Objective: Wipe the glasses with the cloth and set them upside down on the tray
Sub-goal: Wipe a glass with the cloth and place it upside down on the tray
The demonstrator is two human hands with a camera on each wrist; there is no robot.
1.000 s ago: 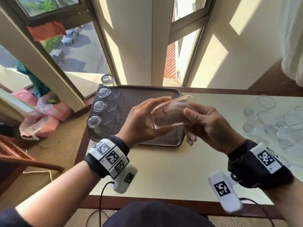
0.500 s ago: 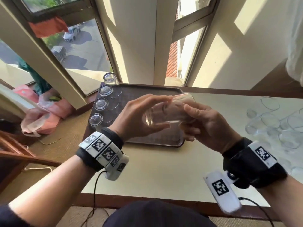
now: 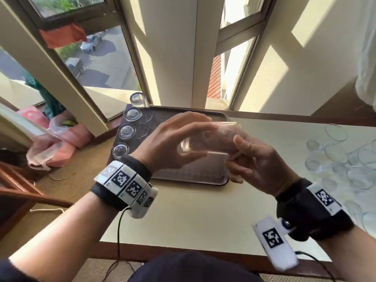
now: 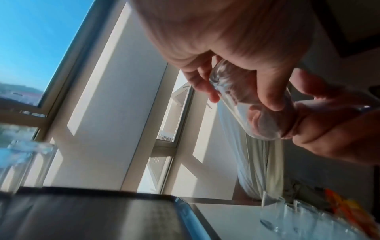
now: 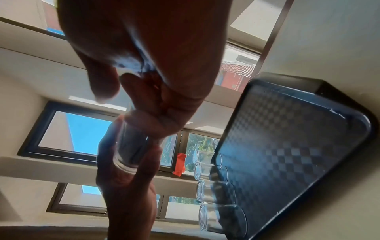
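A clear glass [image 3: 207, 143] lies on its side in the air above the dark tray [image 3: 189, 181], held between both hands. My left hand [image 3: 173, 143] pinches its thick base end with thumb and fingers; the same glass [image 4: 236, 91] shows under that hand [image 4: 236, 40] in the left wrist view. My right hand [image 3: 254, 161] grips the open end, thumb on the outside and fingertips seemingly inside the glass [image 5: 131, 151]. Several wiped glasses [image 3: 127, 131] stand upside down along the tray's left edge. No cloth shows plainly in any view.
A cluster of upright clear glasses [image 3: 345, 157] stands on the cream table [image 3: 183, 216] to the right. The tray's patterned floor [image 5: 287, 138] is bare right of the upturned row [image 5: 207, 191]. Window frames and a wall rise just behind the tray.
The glass stays held between both hands above the tray. My left fingers have stretched further over its far side, and both hands have drifted slightly.
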